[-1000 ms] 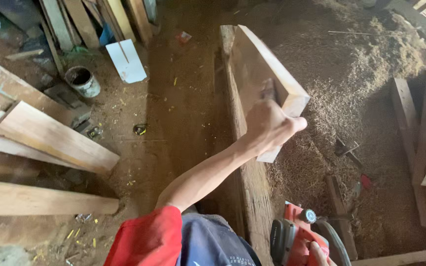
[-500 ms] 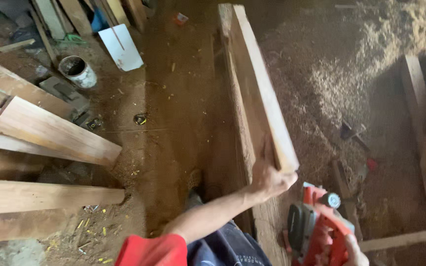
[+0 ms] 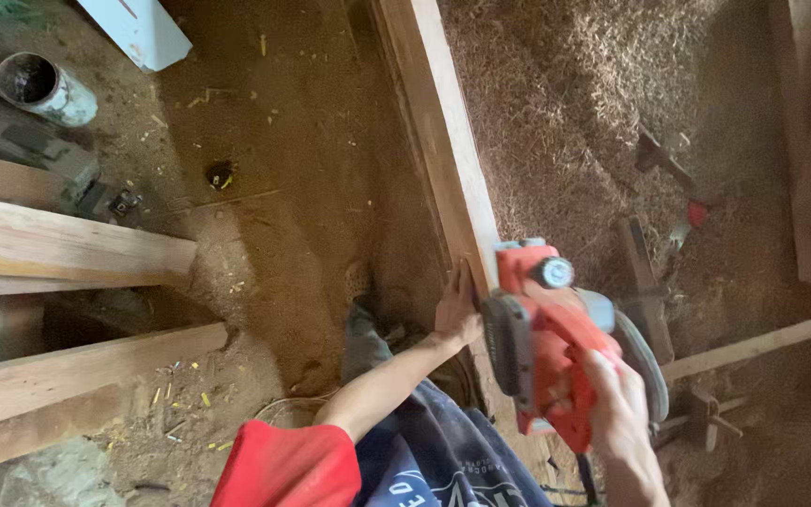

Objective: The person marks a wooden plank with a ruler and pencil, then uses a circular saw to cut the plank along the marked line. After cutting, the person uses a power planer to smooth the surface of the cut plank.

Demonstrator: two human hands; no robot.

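Red planer (image 3: 556,347) on upright plank (image 3: 443,141), right hand (image 3: 621,422) grip wrapped round it; left hand (image 3: 457,305) spread flat against plank

Under your left hand (image 3: 457,314): plank (image 3: 438,141) of bare, pale, matt wood. In your right hand (image 3: 623,427): planer (image 3: 556,343) in glossy red plastic with grey metal parts. Beyond your right hand: coarse, fibrous wood shavings (image 3: 574,103). Your sleeve (image 3: 283,465): red cloth.

You have a round grey tin can (image 3: 44,88) standing open on the dirt floor (image 3: 265,188) at the upper left. A flat white-blue package (image 3: 143,28) lies just above it, near the top edge.
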